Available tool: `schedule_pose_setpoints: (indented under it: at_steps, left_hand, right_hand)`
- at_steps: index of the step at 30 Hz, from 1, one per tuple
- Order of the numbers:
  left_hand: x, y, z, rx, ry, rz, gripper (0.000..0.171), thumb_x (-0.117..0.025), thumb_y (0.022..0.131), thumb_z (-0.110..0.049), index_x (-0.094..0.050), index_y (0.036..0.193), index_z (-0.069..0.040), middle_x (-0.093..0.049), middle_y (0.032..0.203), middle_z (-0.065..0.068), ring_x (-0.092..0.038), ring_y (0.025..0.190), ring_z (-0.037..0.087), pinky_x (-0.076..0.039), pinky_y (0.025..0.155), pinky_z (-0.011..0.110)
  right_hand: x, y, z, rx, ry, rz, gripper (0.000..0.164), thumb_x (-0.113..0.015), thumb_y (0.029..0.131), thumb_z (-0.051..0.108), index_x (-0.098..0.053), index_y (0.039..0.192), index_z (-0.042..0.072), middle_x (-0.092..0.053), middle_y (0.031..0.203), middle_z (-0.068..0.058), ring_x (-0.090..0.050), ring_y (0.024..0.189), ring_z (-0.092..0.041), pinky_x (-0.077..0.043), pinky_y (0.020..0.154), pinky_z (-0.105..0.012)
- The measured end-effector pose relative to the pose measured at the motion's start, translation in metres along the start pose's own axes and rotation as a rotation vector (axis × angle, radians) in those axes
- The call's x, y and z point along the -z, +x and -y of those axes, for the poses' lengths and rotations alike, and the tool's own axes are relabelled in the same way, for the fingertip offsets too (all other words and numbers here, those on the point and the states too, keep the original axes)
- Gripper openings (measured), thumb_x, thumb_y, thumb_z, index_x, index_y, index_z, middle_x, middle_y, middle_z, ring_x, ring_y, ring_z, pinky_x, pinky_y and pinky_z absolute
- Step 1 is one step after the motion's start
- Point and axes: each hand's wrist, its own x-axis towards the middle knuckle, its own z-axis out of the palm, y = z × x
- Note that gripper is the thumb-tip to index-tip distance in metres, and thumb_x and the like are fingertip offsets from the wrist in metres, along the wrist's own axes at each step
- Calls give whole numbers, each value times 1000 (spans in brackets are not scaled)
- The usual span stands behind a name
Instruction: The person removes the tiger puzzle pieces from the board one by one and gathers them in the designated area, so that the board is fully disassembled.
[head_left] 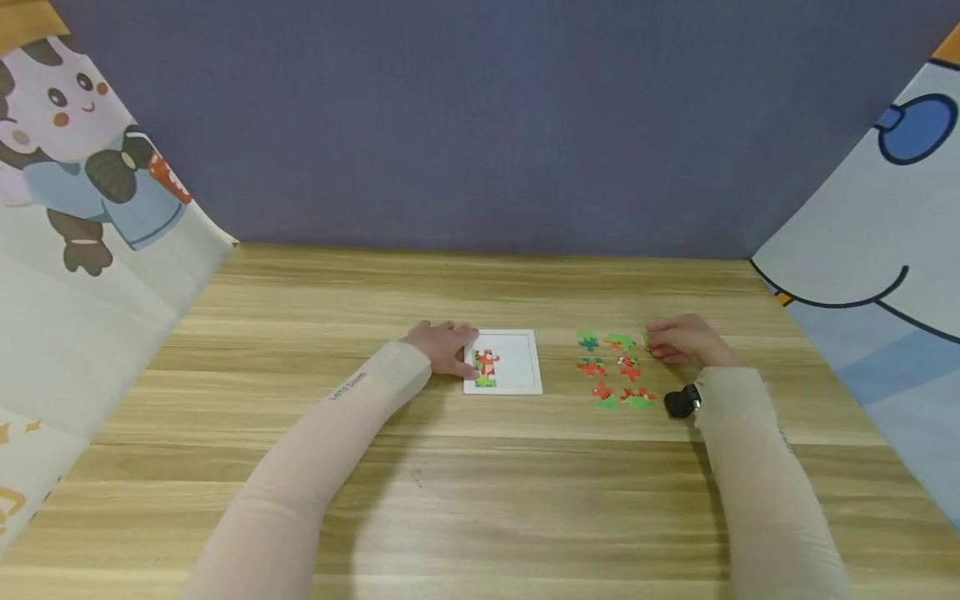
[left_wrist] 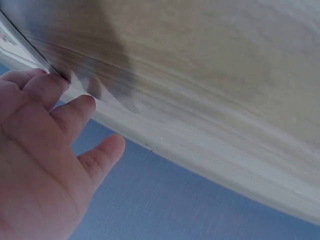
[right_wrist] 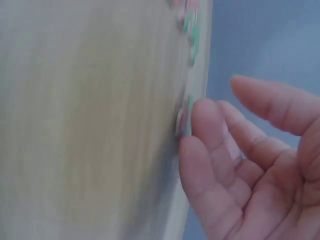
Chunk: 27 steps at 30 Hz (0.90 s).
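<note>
A white square puzzle board [head_left: 517,362] lies on the table, with joined orange and green jigsaw pieces [head_left: 486,368] along its left side. My left hand [head_left: 442,345] rests at the board's left edge, fingers spread, thumb near the lower pieces. In the left wrist view its fingertips [left_wrist: 82,103] are by the board's edge. My right hand [head_left: 686,340] is at a green jigsaw piece [head_left: 647,340], with loosely bent fingers right at it. The blurred right wrist view shows a piece [right_wrist: 183,122] beside the fingertips [right_wrist: 192,150], the uppermost digit held apart.
Several loose jigsaw pieces lie in rough rows between board and right hand, among them a dark green one [head_left: 588,342] and an orange-green one [head_left: 638,398]. A black device [head_left: 681,402] is at the right wrist. A grey-blue panel [head_left: 480,125] stands behind the table.
</note>
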Motion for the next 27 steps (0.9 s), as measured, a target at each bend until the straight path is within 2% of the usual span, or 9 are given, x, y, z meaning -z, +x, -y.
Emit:
schedule_pose_setpoints:
  at_steps: [5,7,8,9,13,15,19,22,27]
  left_hand:
    - [0,-1,-2,15,9,-2,82,-55,90,-57,-22,154,-17,-20,158,3,-18,144,26,-12,115,52]
    - [0,-1,-2,20,23,-5,83,-55,90,-58,-22,154,-17,-20,158,3,-19,144,26,-12,115,52]
    - [-1,-1,-3,22,29,-7,83,-55,90,-58,-22,154,-17,-21,158,4,-19,144,26,-12,115,52]
    - [-1,0,-3,26,35,-7,84,-55,89,-58,-22,154,-17,-21,158,3,-19,144,26,-12,115,51]
    - [-2,0,-4,31,53,-19,84,-56,88,-59,-23,154,-17,-21,158,3,-20,144,26,-13,115,51]
    - [-3,1,-4,32,70,-22,85,-56,88,-60,-23,154,-17,-21,158,3,-19,144,25,-14,115,51]
    - [-6,1,-5,11,131,-31,85,-52,89,-61,-22,154,-15,-19,158,3,-18,144,26,-16,114,52]
    - [-7,0,-5,-3,167,-29,84,-49,90,-61,-20,154,-14,-15,159,2,-15,145,26,-17,114,53]
    - [-8,-2,-5,-7,168,-26,80,-46,92,-61,-19,155,-18,-12,159,0,-13,145,26,-15,114,53]
  right_hand:
    - [-17,-3,18,64,-106,29,57,-57,96,14,-35,141,-12,-67,98,-2,-60,75,-5,-53,71,-25]
    - [-26,-3,27,101,-137,42,54,-57,95,14,-40,139,-11,-66,97,-4,-59,74,-5,-53,69,-25]
    - [-30,-2,31,121,-147,52,53,-58,95,14,-41,139,-11,-66,95,-3,-60,74,-4,-53,69,-25]
    - [-35,-2,35,135,-153,63,52,-58,95,14,-43,138,-10,-65,86,-1,-57,67,-4,-52,67,-25]
    - [-55,3,50,182,-157,109,48,-59,93,13,-48,135,-8,-51,60,7,-43,49,-4,-44,56,-25]
    - [-66,5,56,204,-164,129,47,-59,92,12,-50,134,-8,-46,53,4,-34,45,-8,-38,52,-26]
    - [-84,10,65,242,-171,152,45,-60,91,10,-53,131,-8,-51,57,1,-38,49,-9,-38,52,-25]
    - [-98,15,72,261,-187,164,43,-61,90,10,-55,129,-7,-49,57,2,-40,51,-9,-39,54,-25]
    - [-122,20,84,323,-301,176,39,-63,88,7,-59,124,-7,-55,60,-2,-46,54,-12,-42,55,-26]
